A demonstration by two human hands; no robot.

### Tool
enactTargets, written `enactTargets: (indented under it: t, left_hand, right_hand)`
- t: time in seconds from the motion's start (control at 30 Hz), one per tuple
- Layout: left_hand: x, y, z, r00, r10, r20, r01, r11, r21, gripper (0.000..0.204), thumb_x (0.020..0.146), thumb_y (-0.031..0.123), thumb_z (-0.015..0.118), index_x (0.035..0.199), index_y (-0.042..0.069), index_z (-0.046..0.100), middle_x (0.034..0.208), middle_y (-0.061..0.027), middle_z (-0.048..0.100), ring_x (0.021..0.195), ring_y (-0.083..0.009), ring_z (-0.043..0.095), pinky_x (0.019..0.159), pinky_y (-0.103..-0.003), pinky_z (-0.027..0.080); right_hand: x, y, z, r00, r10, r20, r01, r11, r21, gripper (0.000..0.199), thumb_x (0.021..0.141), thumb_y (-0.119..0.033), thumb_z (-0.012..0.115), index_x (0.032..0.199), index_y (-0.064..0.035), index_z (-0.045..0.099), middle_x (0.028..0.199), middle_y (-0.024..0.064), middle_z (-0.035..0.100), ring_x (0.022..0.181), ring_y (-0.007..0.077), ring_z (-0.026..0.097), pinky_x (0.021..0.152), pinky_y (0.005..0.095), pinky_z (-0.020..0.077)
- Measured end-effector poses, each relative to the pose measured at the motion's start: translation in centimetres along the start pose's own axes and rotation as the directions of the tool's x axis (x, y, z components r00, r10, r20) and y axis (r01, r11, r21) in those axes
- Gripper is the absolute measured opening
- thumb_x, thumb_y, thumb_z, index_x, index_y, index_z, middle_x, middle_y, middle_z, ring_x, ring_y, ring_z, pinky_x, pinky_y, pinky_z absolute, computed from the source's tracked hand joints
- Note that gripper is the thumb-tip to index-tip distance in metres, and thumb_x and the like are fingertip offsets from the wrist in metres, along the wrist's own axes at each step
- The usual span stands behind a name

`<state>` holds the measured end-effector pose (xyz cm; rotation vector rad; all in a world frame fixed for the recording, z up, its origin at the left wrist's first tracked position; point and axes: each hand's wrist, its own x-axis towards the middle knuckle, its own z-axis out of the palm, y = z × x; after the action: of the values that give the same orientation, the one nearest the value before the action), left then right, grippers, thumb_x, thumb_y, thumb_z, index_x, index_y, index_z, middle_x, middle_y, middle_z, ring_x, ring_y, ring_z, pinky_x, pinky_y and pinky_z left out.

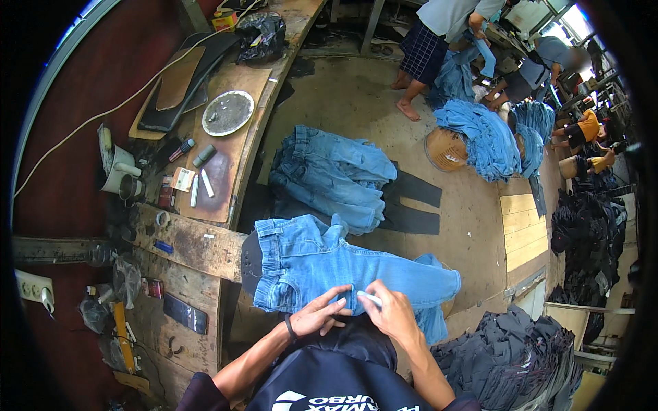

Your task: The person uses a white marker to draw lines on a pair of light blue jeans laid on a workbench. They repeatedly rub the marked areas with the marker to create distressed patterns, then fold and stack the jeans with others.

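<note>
Board (185, 236): jeans (322, 257) (blue) under hands (319, 315) (391, 312)

Right hand (396, 316) hides one end of white stick (371, 299). Left hand (318, 314) covers part of blue jeans (312, 255). Shirt (327, 377) cut by bottom edge. Standing co-worker (447, 19) cropped at top, head out of frame.

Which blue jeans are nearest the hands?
The topmost light-blue pair, spread flat, at the left hand and right hand; the crumpled blue pile and distant blue heap lie farther away.
</note>
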<state>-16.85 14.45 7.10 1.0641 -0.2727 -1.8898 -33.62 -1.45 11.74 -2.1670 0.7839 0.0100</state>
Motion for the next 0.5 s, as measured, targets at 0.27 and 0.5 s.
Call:
enactTargets:
  t: [0.27,0.5]
  left_hand:
    - [0.5,-0.9,-0.3,0.999,0.03,-0.016,-0.03,1.0,0.004,0.066,0.115,0.046,0.046,0.169,0.014,0.025,0.127,-0.0358,0.066,0.053,-0.005,0.044,0.102,-0.044,0.058]
    - [-0.4,-0.4,-0.4,0.864,0.4,-0.306,-0.167,0.801,0.575,0.057,0.106,0.034,0.067,0.156,0.012,0.05,0.107,-0.024,0.076,0.06,-0.0205,0.062,0.094,-0.04,0.06]
  right_hand:
    - [0.7,0.8,-0.4,0.998,0.037,0.052,-0.033,0.997,-0.074,0.024,0.099,-0.027,0.075,0.105,-0.0049,0.066,0.078,0.0213,0.072,0.075,0.0436,0.073,0.064,0.0485,0.0544]
    - [0.4,8.9,-3.6,0.912,0.168,-0.373,-0.118,0.981,0.153,0.033,0.101,-0.033,0.074,0.106,-0.0046,0.059,0.081,0.0179,0.07,0.072,0.0311,0.072,0.062,0.0431,0.0527]
